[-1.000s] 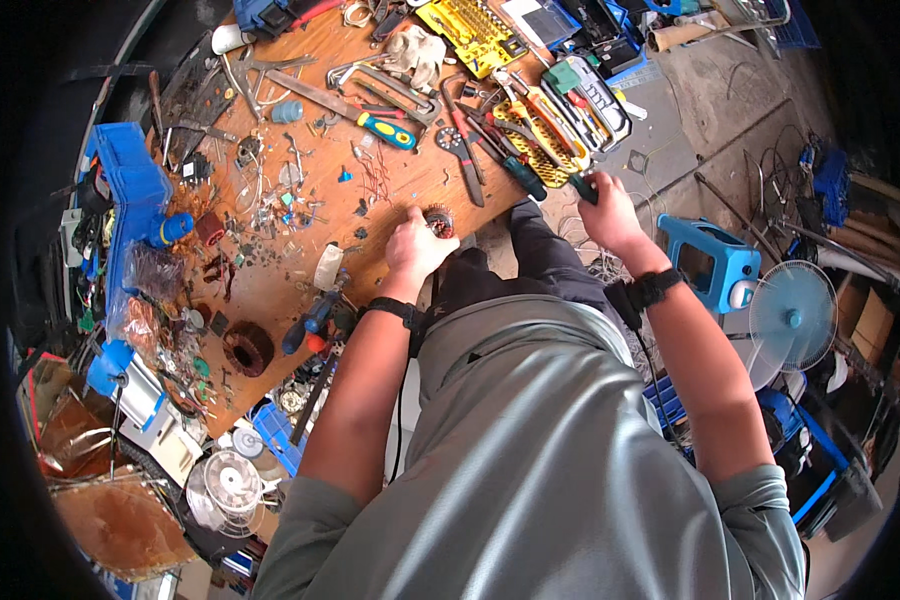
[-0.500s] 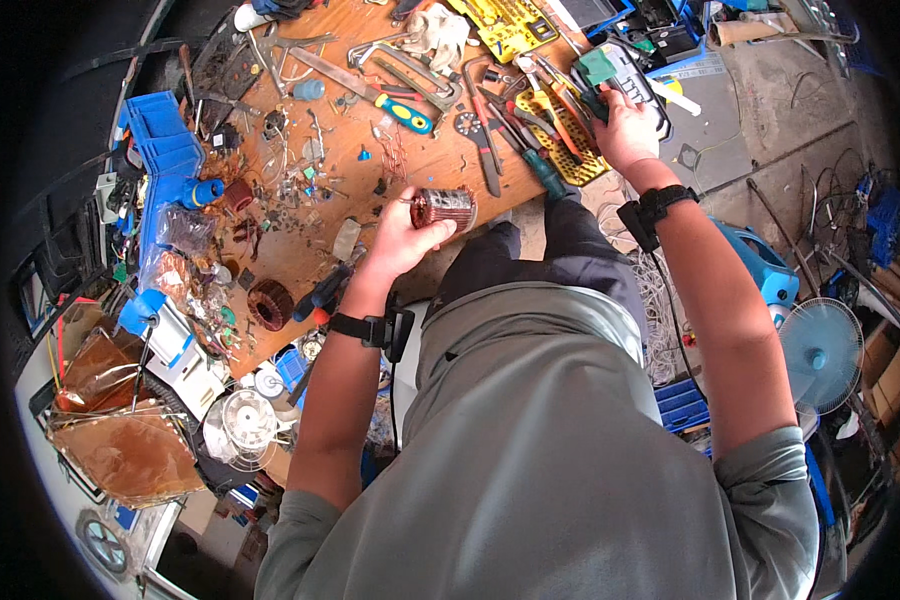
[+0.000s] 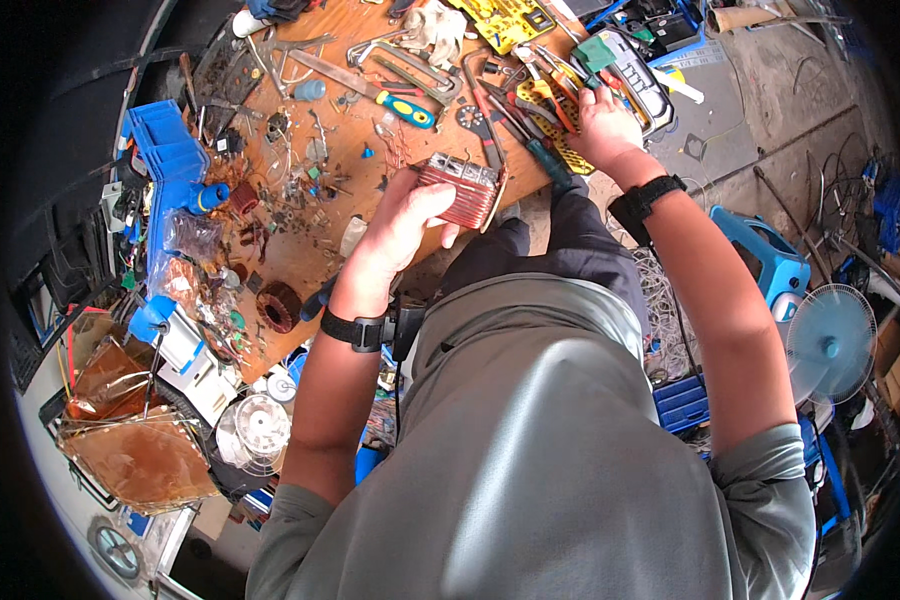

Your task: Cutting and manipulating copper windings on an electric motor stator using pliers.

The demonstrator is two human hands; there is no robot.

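- Copper coil (image 3: 458,190) has turned; left hand (image 3: 398,225) clamped round it over the table's (image 3: 442,139) near edge.
- Right hand (image 3: 610,130) at yellow tool tray (image 3: 573,158); can't tell its grip.
- Probably tool-picking; next calls for single-handle grasp.

Copper-red stripes, orange-brown desk (image 3: 345,25)
From my feed I see the coil (image 3: 460,200) banded copper-red with silver-grey patches, a file handle (image 3: 407,109) yellow and blue, a tool case (image 3: 507,22) bright yellow, a fan (image 3: 830,345) pale blue, a shirt (image 3: 510,450) plain grey-green.
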